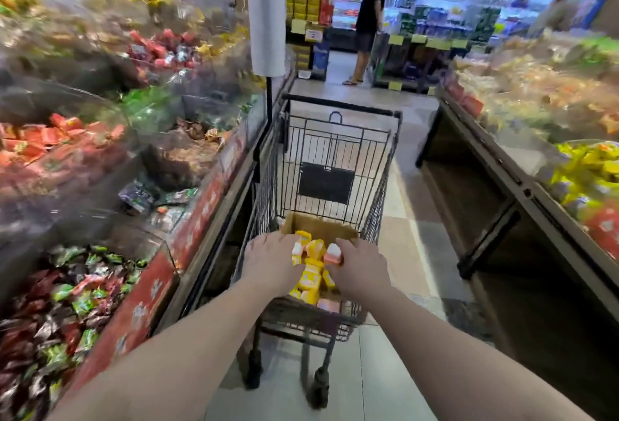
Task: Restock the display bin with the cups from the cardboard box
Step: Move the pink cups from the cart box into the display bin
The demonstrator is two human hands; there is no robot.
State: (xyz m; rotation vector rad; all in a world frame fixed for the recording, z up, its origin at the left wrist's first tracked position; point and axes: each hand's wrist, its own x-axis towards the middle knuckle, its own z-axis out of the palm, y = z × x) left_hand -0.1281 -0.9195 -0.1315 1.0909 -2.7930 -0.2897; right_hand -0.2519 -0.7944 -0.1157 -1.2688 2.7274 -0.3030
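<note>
An open cardboard box (321,227) sits in the basket of a black wire shopping cart (335,159). Inside it lie several small yellow cups (310,278), some with white lids, and a few pink ones. My left hand (271,261) reaches into the box's left side and holds yellow cups (299,248) against its fingers. My right hand (360,268) is at the box's right side, its fingers gripping a pink cup (333,255). Both forearms stretch down from the lower frame edge.
Clear display bins (100,270) of wrapped sweets line the left, behind red front panels. A second bin counter (536,186) runs along the right. A roll of plastic bags (267,15) stands on a pole behind the cart. A person (368,18) stands at the aisle's far end.
</note>
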